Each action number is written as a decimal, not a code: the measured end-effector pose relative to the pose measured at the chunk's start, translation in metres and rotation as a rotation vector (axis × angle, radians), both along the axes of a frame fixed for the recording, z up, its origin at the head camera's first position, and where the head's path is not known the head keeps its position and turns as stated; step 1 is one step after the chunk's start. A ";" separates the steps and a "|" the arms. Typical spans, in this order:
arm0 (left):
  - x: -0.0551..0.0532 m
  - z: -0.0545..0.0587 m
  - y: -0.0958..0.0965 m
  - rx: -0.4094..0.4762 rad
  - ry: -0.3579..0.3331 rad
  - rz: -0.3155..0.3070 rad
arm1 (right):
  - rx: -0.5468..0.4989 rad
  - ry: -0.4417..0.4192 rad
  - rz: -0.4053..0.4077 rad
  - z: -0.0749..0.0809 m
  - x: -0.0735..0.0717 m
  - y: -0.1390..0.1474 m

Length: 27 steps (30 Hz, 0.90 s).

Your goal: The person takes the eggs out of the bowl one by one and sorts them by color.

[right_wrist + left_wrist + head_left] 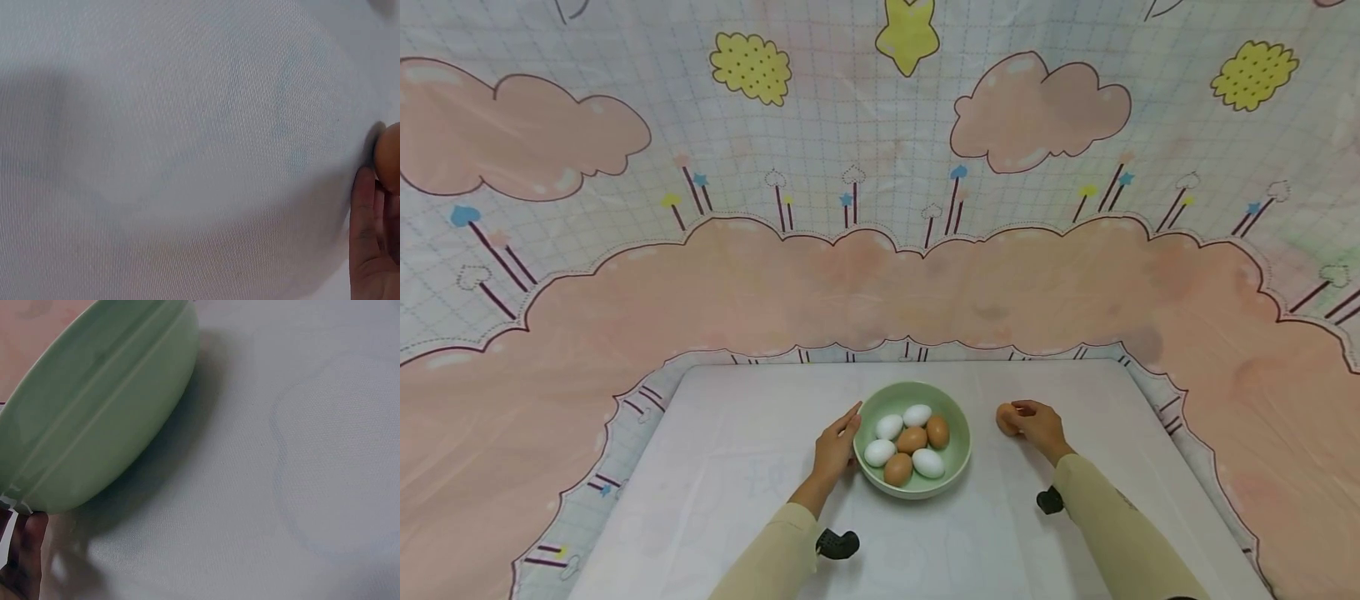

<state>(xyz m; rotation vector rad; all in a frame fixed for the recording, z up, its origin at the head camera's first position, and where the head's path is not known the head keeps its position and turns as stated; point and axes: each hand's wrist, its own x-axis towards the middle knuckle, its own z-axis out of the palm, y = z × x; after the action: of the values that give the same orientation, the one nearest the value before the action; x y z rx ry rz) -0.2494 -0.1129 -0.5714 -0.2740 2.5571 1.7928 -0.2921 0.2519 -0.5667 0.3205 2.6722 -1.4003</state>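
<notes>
Apparently mostly done: seven eggs [912,439] sat in bowl [958,454], lower middle of frame. Brown egg [1004,419] was left outside, lower right; right hand [1039,427] pinched it with fingers. Left hand [834,448] touched bowl, fingers straight.

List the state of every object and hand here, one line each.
Green bowl: upright, holding seven eggs.
Four white eggs: in the bowl, no cracks visible.
Three brown eggs: in the bowl, no cracks visible.
Separate brown egg: outside the bowl, pinched.
Left hand: touching the bowl's side.
Right hand: pinching the separate brown egg.
</notes>
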 end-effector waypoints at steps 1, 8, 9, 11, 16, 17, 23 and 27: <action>0.000 -0.001 0.000 -0.003 0.002 -0.002 | 0.004 0.002 0.000 0.000 0.000 0.000; -0.001 -0.003 0.000 0.009 0.005 0.004 | 0.032 0.002 0.013 0.000 0.002 0.001; -0.001 -0.003 0.000 0.009 0.004 0.008 | 0.033 0.003 0.015 0.001 0.002 0.001; -0.001 -0.004 0.000 0.006 0.013 0.014 | 0.022 0.003 0.017 0.001 0.002 0.001; -0.002 -0.005 0.001 -0.005 0.028 0.016 | 0.004 -0.002 0.012 0.001 0.003 0.001; -0.002 -0.004 0.001 -0.003 0.026 0.015 | 0.009 -0.003 0.010 0.001 0.003 0.001; -0.001 -0.005 0.001 -0.005 0.027 0.014 | 0.016 0.020 0.024 0.001 0.002 0.003; -0.001 -0.005 0.001 -0.009 0.037 0.013 | 0.017 0.068 0.018 0.003 0.001 0.005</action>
<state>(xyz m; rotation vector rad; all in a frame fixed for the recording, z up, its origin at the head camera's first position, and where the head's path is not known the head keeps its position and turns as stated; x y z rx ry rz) -0.2507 -0.1115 -0.5762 -0.2610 2.5949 1.8086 -0.2908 0.2569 -0.5641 0.2536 2.7355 -1.4087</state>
